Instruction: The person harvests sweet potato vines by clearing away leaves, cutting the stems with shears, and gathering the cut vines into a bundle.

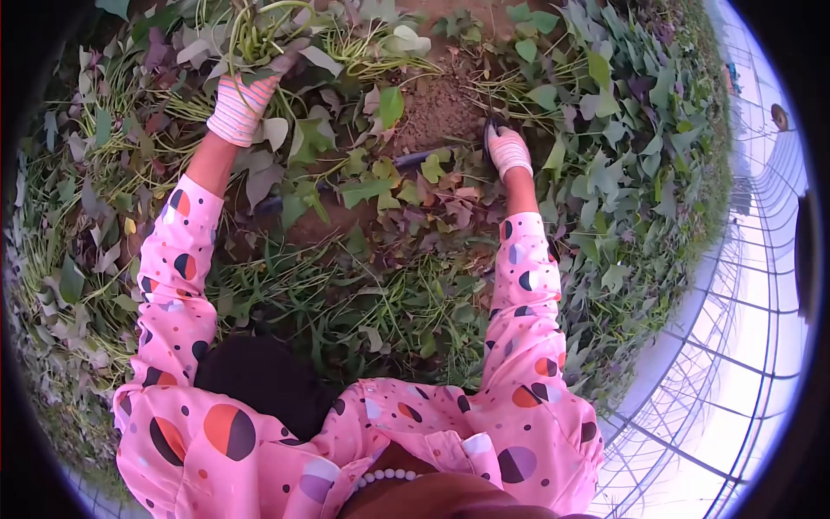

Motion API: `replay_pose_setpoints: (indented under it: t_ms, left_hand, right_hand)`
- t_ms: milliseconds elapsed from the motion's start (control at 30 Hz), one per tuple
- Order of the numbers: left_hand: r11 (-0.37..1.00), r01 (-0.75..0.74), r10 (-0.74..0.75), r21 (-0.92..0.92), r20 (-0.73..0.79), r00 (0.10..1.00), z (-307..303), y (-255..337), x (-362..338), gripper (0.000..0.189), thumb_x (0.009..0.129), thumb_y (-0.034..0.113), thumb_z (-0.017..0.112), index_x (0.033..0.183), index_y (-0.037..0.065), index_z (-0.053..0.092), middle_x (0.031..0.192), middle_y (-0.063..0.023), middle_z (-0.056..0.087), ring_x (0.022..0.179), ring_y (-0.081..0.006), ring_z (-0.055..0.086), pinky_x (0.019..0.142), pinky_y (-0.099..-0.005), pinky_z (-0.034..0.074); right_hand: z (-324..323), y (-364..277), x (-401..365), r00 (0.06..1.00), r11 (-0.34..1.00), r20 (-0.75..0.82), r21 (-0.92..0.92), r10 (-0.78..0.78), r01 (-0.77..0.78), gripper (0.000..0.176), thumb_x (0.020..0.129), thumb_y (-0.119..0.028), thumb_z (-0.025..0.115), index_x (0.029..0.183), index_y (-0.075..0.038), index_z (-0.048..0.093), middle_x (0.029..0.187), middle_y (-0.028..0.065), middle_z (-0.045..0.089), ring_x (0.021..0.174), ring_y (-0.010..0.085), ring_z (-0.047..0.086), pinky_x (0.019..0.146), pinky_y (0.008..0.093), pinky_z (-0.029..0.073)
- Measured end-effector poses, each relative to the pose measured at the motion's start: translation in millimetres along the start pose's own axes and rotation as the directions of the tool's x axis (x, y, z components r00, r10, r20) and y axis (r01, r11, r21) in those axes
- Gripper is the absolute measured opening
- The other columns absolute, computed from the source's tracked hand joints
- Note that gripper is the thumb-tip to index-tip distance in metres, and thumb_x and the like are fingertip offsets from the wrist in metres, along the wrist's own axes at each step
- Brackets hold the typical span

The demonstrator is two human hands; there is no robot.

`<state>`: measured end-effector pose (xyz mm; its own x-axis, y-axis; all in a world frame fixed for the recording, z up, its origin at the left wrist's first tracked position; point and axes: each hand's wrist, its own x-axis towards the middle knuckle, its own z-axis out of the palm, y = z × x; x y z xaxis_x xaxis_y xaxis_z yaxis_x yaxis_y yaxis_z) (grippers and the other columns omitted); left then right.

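Note:
My left hand, in a striped glove, is closed round a bunch of cut vines at the upper left; leaves and stems cover part of its fingers. Over to the right, my right hand, also gloved, is wrapped round the dark handles of what looks like scissors. Their thin blades point up beside vine stems and are hard to make out. Bare brown soil lies between the two hands.
A dark pipe runs across the soil, partly under leaves. Dense leafy vines grow along the right side. Grass grows nearer my body. A netted or gridded wall stands at the far right.

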<state>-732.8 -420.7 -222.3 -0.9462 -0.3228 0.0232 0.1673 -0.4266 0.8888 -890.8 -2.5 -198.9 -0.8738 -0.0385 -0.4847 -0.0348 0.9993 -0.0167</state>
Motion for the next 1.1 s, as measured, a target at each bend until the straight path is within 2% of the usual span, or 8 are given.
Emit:
replay_pose_setpoints:
  t_ms: [67,167,300,533,600,733,867,1100]
  left_hand:
    - [-0.105,-0.346,-0.13,0.933,0.332,0.934,-13,-21,9,0.048,0.099,0.019,0.036,0.146,0.015,0.029,0.147,-0.0079,0.037,0.133,-0.0209,0.038,0.11,-0.0344,0.032]
    - [0.137,-0.348,0.017,0.927,0.349,0.937,-14,-37,2,0.05,0.094,0.027,0.048,0.14,0.012,0.036,0.134,-0.0074,0.05,0.118,-0.0208,0.051,0.101,-0.0318,0.04]
    - [-0.458,-0.481,-0.377,0.747,0.327,0.867,19,-10,10,0.04,0.086,0.04,0.052,0.102,0.004,0.06,0.098,-0.0145,0.06,0.093,-0.0281,0.06,0.091,-0.0421,0.043]
    - [-0.49,-0.467,-0.146,0.736,0.459,0.876,66,-14,13,0.041,0.084,0.043,0.049,0.072,0.009,0.067,0.069,-0.0112,0.063,0.073,-0.0274,0.061,0.073,-0.0424,0.043]
    - [-0.482,-0.415,-0.129,0.772,0.406,0.905,58,-25,10,0.039,0.084,0.043,0.05,0.069,0.011,0.067,0.067,-0.011,0.063,0.072,-0.0263,0.061,0.069,-0.0409,0.042]
    - [-0.62,-0.413,0.186,0.667,0.637,0.748,42,-28,15,0.035,0.08,0.04,0.055,0.066,0.009,0.065,0.065,-0.0123,0.061,0.074,-0.0276,0.062,0.072,-0.0414,0.043]
    - [-0.429,-0.169,-0.561,0.888,-0.115,0.82,68,-14,23,0.052,0.081,0.036,0.057,0.131,0.026,0.051,0.13,-0.0122,0.054,0.127,-0.0291,0.041,0.114,-0.0482,0.018]
    - [-0.536,-0.255,-0.563,0.805,-0.115,0.819,67,-9,19,0.049,0.087,0.04,0.049,0.134,0.027,0.047,0.14,-0.0052,0.046,0.133,-0.0235,0.035,0.115,-0.0462,0.016]
  right_hand:
    - [5,15,10,0.997,0.998,0.042,0.037,-0.061,0.059,0.066,0.091,-0.057,0.036,0.108,0.0,0.064,0.103,0.0257,0.063,0.102,0.0402,0.057,0.09,0.0394,0.043]
    - [-9,15,24,0.976,0.989,0.169,-0.02,-0.139,0.145,0.072,0.091,-0.061,0.035,0.104,0.003,0.064,0.093,0.0244,0.064,0.091,0.0406,0.058,0.086,0.0393,0.043]
    - [-36,19,23,0.877,0.888,0.224,-0.081,-0.426,0.452,0.078,0.089,-0.068,0.032,0.108,0.001,0.062,0.091,0.0237,0.064,0.087,0.0387,0.057,0.087,0.0389,0.042]
    - [-24,47,93,0.821,0.858,0.342,-0.073,-0.457,0.508,0.067,0.09,-0.064,0.038,0.109,-0.005,0.063,0.092,0.0174,0.066,0.084,0.0359,0.056,0.086,0.0385,0.042]
    - [-72,-12,20,0.85,0.997,0.525,0.035,0.042,-0.071,0.062,0.09,-0.061,0.042,0.105,-0.005,0.064,0.087,0.015,0.066,0.079,0.0314,0.058,0.085,0.038,0.043]
    - [-66,2,14,0.836,0.889,0.339,0.004,-0.432,0.458,0.065,0.089,-0.063,0.044,0.094,0.0,0.063,0.069,0.0125,0.063,0.067,0.0245,0.061,0.068,0.0372,0.047]
    - [-61,-22,32,0.911,0.896,0.297,-0.253,-0.287,0.365,0.05,0.096,-0.046,0.035,0.096,-0.002,0.059,0.079,0.0203,0.065,0.08,0.0345,0.063,0.073,0.0401,0.049]
    - [-39,7,72,0.808,0.792,0.513,-0.344,-0.291,0.504,0.044,0.099,-0.034,0.031,0.123,-0.006,0.053,0.104,0.0206,0.064,0.095,0.0375,0.061,0.085,0.04,0.047]
